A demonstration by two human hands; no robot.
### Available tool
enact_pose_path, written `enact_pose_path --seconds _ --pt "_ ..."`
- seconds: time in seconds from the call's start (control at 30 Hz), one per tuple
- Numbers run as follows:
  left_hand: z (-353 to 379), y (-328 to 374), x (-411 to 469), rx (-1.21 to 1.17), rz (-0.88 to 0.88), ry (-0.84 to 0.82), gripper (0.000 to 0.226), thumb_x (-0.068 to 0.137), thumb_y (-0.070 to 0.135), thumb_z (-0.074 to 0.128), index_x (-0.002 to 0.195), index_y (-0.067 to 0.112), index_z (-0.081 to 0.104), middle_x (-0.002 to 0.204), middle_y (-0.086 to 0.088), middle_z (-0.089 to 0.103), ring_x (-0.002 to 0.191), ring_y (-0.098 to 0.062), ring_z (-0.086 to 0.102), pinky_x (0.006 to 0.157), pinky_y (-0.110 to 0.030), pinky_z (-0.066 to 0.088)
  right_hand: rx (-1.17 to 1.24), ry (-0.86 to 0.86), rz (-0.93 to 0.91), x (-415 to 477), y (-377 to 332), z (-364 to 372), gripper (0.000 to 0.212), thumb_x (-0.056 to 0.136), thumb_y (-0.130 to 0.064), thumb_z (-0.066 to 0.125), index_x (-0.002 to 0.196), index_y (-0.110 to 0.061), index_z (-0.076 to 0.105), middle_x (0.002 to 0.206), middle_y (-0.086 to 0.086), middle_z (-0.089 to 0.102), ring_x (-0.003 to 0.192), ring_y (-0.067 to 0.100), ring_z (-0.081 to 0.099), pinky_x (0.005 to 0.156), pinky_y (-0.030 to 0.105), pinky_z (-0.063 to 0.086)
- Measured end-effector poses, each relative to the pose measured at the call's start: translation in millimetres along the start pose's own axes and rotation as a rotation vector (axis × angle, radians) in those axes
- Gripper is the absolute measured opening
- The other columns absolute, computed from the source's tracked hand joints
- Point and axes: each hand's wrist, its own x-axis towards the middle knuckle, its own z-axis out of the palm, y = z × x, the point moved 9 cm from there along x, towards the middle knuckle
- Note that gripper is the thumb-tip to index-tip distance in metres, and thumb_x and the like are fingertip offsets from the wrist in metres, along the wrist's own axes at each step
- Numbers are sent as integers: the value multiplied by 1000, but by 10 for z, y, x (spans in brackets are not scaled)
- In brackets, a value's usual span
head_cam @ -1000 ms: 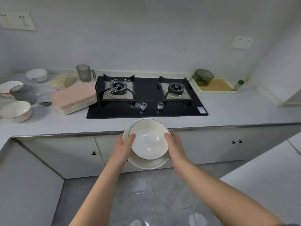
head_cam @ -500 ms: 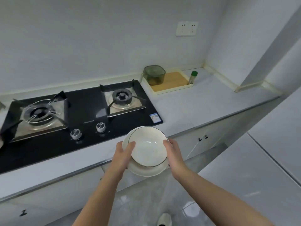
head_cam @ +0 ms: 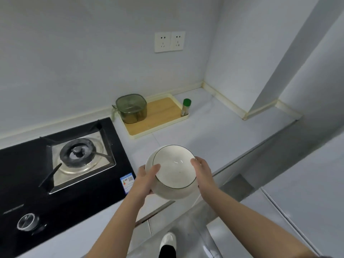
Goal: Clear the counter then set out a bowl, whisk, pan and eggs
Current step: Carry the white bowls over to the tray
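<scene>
I hold a white bowl (head_cam: 175,170) with a thin dark rim line in both hands, above the counter's front edge just right of the stove. It is empty and tilted toward me. My left hand (head_cam: 145,180) grips its left side with the thumb over the rim. My right hand (head_cam: 202,174) grips the right side the same way. No whisk, pan or eggs show in this view.
A black gas stove (head_cam: 61,170) fills the left, with a burner and a knob (head_cam: 26,221). Behind the bowl a cream tray (head_cam: 158,120) with a wooden base carries a green lidded container (head_cam: 132,108) and a green-capped shaker (head_cam: 186,107). Grey counter (head_cam: 214,131) runs right to the corner wall.
The view has swung right along the counter, and the left-side dishes and left burner have gone out of sight. Both hands have carried the bowl right and forward, over the counter beside the stove.
</scene>
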Motion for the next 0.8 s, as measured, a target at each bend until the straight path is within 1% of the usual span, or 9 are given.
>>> enact_pose_path --seconds 0.17,0.27,0.33,0.4,0.47,0.53,0.6,0.73,0.8 --pt "665 338 770 79 -48 -112 58 77 52 59 120 17 44 108 1 55 92 -13 55 78 -37 52 4 115 23 746 -185 -461 37 95 -37 50 131 -25 48 128 0 54 110 19 54 81 33 47" --pt "1012 535 1144 138 -31 -178 63 75 55 60 121 15 49 117 -2 57 95 -13 57 69 -33 54 25 146 33 1074 -284 -681 57 85 -48 57 136 -25 47 135 -1 53 118 20 53 102 42 45" --pt "1246 619 1438 199 -20 -219 70 71 62 59 123 14 53 116 -2 60 97 -15 59 72 -37 57 41 192 44 1344 -305 -842 72 71 -58 57 135 -26 50 136 -1 55 119 19 55 104 45 44" --pt "1324 643 1529 259 -9 -207 80 63 69 57 122 15 56 113 -1 61 100 -19 61 80 -42 58 59 231 43 1417 -282 -929 76 67 -61 56 133 -25 52 133 -2 57 118 18 57 103 43 45" --pt "1437 660 1703 284 1 -199 81 62 70 54 121 15 57 110 -2 61 99 -21 61 80 -41 58 50 244 52 1548 -305 -969 65 74 -57 55 129 -22 56 129 -1 60 114 17 58 98 38 47" --pt "1496 664 1833 310 9 -180 80 62 71 52 118 14 59 107 -3 62 97 -22 61 79 -41 57 48 257 47 1642 -342 -995 40 89 -43 53 121 -19 60 121 0 63 105 15 60 83 30 49" --pt "1557 694 1972 340 24 -164 81 60 74 49 114 14 60 102 -3 63 94 -22 61 78 -40 56 56 270 47 1792 -340 -1037 32 94 -36 51 120 -19 61 117 0 63 102 15 60 73 25 46" --pt "1655 713 2153 417 57 -140 60 82 62 53 110 10 61 93 -2 61 82 -17 58 61 -28 45 53 259 46 1979 -340 -1063 20 96 -30 48 104 -19 62 106 0 63 90 14 58 72 26 47" --pt "1662 699 2219 440 53 -125 63 84 61 52 111 5 61 90 -3 58 76 -16 55 56 -25 41 46 267 56 2053 -317 -1073 27 94 -33 49 115 -20 61 114 -1 62 101 16 59 83 31 49"
